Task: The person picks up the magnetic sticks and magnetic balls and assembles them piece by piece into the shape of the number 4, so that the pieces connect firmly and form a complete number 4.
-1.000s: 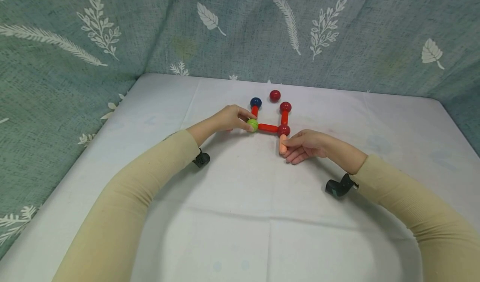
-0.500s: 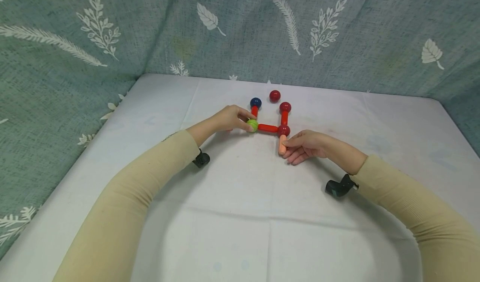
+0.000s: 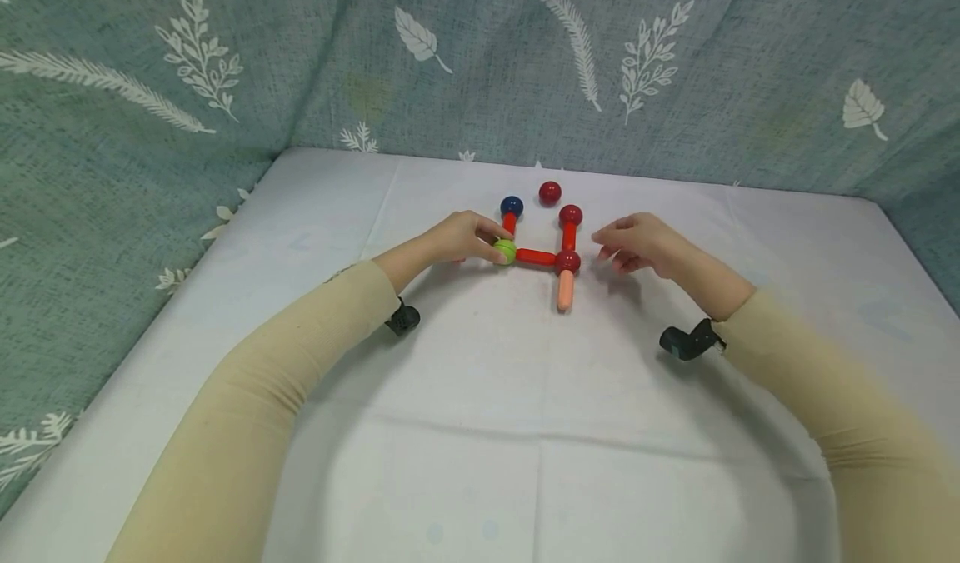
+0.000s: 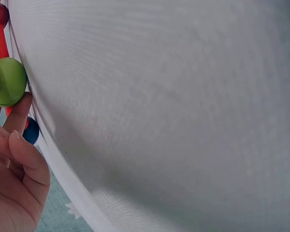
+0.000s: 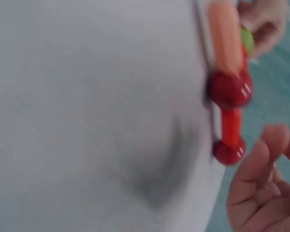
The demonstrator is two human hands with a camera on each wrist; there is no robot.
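Observation:
A joined frame of balls and rods lies on the white cloth. My left hand (image 3: 467,236) pinches its green ball (image 3: 506,251) between thumb and fingers; the left wrist view shows that ball (image 4: 12,82) close up. One red rod (image 3: 510,225) runs from it to a blue ball (image 3: 512,206), another red rod (image 3: 536,256) to a dark red ball (image 3: 567,261). From there a third red rod (image 3: 569,236) reaches a second red ball (image 3: 571,216), and a peach rod (image 3: 565,291) points towards me. My right hand (image 3: 637,242) hovers right of the frame, fingers loosely bent, holding nothing.
A loose red ball (image 3: 550,193) lies behind the frame. The white-covered table (image 3: 450,463) ends at a green leaf-patterned cloth (image 3: 480,63) at the back and left. Dark wrist cameras (image 3: 690,341) hang below both sleeves.
My right hand has let go of the peach rod and moved up and to the right, away from it. The peach rod stays against the dark red ball. My left hand has not moved.

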